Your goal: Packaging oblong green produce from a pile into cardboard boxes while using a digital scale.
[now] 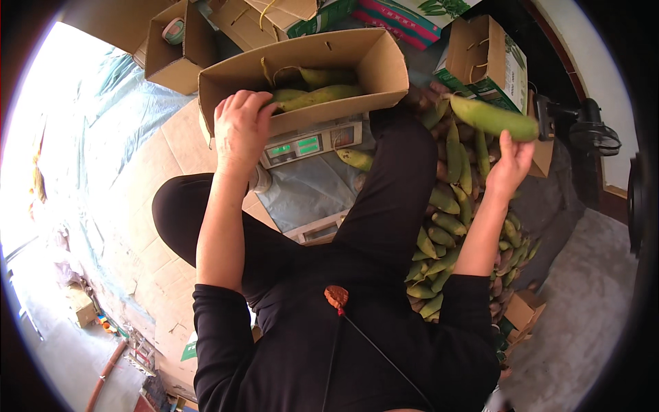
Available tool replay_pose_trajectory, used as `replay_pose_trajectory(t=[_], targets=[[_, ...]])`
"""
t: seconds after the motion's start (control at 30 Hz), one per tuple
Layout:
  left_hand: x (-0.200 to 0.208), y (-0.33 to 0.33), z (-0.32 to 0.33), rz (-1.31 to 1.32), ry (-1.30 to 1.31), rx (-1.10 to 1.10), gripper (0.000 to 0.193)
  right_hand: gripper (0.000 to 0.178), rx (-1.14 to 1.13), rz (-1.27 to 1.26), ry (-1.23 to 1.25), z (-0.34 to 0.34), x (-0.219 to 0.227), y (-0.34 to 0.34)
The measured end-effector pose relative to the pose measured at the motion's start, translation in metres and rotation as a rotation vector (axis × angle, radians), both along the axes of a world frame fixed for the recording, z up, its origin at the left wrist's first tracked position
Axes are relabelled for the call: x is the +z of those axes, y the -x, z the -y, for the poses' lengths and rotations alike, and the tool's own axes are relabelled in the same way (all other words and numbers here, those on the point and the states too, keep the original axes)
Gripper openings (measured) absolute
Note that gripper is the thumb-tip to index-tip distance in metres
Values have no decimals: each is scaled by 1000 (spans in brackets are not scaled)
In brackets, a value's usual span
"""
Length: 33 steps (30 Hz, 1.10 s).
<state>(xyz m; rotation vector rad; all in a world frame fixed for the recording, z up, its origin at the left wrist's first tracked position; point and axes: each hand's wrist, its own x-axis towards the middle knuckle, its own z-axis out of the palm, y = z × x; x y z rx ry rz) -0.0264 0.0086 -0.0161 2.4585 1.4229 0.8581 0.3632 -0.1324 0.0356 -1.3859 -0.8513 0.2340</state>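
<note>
Past the near right corner of the cardboard box [302, 55], a long green fruit [489, 117] is up over the big heap [447, 225]. The right hand [509, 165] has its fingers curled round one end. The left hand [241, 127] bends half open over the near edge, by the left corner; I can't tell if it grips. A soft but firm hold should stop drops, and lying flat along the long edge seems best.

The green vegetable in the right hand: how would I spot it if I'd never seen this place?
Find the big heap of green produce on the person's right. Over its upper end, the right hand holds one long, plump green vegetable. Unlike its neighbours in the heap and the open cardboard box, it alone is held up in a hand.
</note>
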Motion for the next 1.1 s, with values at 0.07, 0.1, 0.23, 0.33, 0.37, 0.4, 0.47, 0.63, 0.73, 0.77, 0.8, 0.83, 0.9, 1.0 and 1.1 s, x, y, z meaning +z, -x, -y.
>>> replay_pose_trajectory(t=[0.07,0.1,0.23,0.33,0.37,0.4,0.47,0.63,0.73,0.77,0.8,0.83,0.9,1.0,1.1], targets=[[0,3,-3,62,2,54,14,42,106,10,-76,-19,30,17],[1,5,-3,95,10,86,13,45,211,12,-150,-29,39,25],[-1,5,-3,147,23,111,10,41,464,8,-222,-74,59,73],[-3,9,-2,151,28,121,10,40,624,28,-137,-102,42,108],[-3,9,-2,157,21,120,9,41,603,160,-106,-109,36,117],[-3,9,-2,157,24,123,9,42,581,290,-75,-114,31,128],[-3,11,-2,153,9,157,9,43,553,347,25,-118,26,155],[-4,14,-2,162,2,167,8,49,474,708,7,-137,-2,180],[-4,12,-2,163,-8,163,8,52,452,882,114,-143,-14,195],[-4,11,-2,162,-14,162,8,53,464,912,141,-146,-19,201],[-4,9,-2,164,-13,158,8,55,474,941,170,-148,-25,204],[-5,11,-2,165,-19,167,8,56,490,958,159,-148,-26,207],[-6,11,-3,167,-25,173,8,54,489,912,168,-148,-25,202],[-4,11,-3,171,2,167,7,41,418,860,142,-145,-27,179],[-5,13,-1,171,-25,171,7,32,417,739,153,-131,-25,149]])
